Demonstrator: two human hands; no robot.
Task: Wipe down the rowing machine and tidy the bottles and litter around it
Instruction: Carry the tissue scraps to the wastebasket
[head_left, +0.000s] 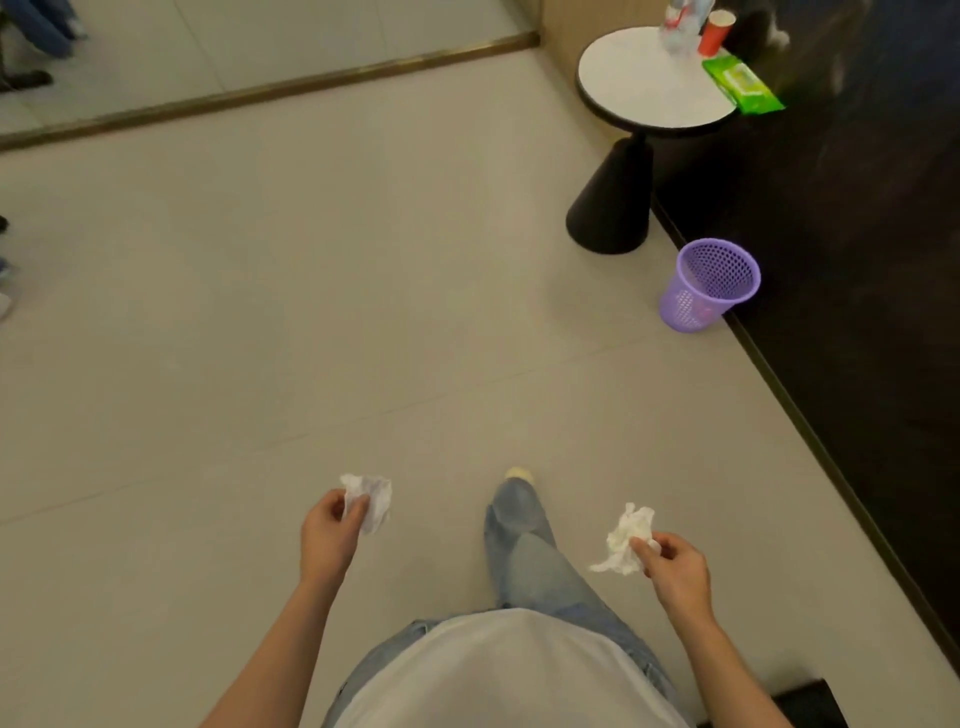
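Two crumpled tissues in hand, one pinched in my left hand (332, 525) & one in my right hand (672, 564), so it's litter-binning time w/ the purple bin (709, 286) well ahead to my right; next: walk over, drop both in.

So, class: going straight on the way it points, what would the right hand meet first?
Beyond its own tissue, probably nothing: the right hand aims forward-left over bare floor; the purple bin stands right of that line.

A round white side table (639, 88) stands on pale floor (311, 312) beside a dark wall (857, 234).
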